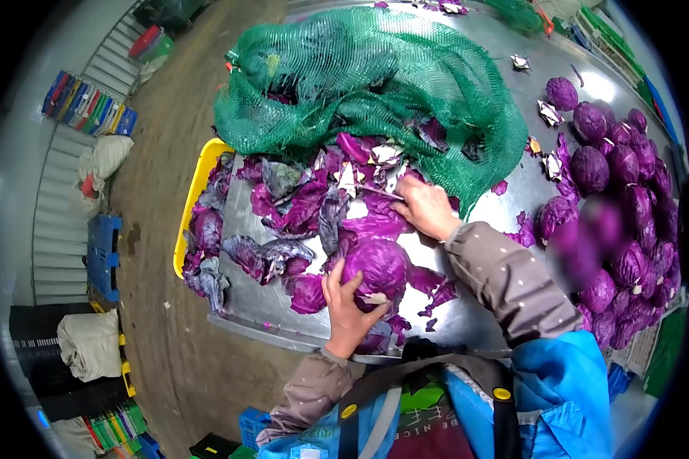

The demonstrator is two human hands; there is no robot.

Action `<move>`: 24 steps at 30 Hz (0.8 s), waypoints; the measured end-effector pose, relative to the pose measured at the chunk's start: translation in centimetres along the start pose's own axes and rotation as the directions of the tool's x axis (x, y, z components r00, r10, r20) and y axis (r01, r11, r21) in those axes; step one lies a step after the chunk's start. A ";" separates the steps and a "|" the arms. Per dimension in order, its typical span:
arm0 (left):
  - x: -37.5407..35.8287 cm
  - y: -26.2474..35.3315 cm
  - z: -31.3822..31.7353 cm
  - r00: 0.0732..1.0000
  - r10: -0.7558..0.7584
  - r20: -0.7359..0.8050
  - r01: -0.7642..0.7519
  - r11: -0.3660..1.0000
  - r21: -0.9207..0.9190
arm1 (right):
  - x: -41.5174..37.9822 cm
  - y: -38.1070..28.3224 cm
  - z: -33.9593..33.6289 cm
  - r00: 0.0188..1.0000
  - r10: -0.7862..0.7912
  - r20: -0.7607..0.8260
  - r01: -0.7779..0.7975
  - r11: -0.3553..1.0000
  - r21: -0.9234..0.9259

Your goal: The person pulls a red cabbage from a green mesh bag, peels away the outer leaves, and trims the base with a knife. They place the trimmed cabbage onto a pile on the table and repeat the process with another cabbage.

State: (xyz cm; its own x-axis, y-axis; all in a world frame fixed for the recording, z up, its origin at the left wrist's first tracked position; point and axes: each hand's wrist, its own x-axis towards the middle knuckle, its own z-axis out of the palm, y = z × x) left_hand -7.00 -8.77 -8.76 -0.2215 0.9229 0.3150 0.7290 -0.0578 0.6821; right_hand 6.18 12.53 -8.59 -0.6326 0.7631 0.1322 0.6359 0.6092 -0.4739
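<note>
A round red cabbage (377,266) is in the grip of my left hand (347,312), whose thumb and fingers spread around its near left side. The pale cut stem end faces toward me. Beyond it, my right hand (427,208) is closed around a knife (378,191), its thin blade pointing left over the trimmings. The handle is hidden inside my fingers. Loose purple outer leaves (302,206) and pale stem pieces lie in a heap under and around both hands. A green mesh sack (375,76) lies just past the heap.
Many whole red cabbages (624,176) are piled on the right of the metal table (264,306). A yellow crate (194,200) full of leaves stands against its left edge. Blue pallets (103,256) and stacked crates (88,105) line the wall at left.
</note>
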 end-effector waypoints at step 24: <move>2.1 1.4 0.8 0.991 -0.106 -0.078 0.105 0.994 -0.014 | -7.3 -3.8 -2.5 0.921 0.320 0.224 -0.386 0.835 0.393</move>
State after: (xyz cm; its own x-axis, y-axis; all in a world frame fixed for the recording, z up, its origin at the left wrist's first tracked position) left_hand -5.89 -6.58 -7.66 -0.3473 0.8913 0.2915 0.6925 0.0342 0.7206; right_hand 9.52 5.21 -5.58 -0.4776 0.8493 -0.2249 0.6011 0.1291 -0.7887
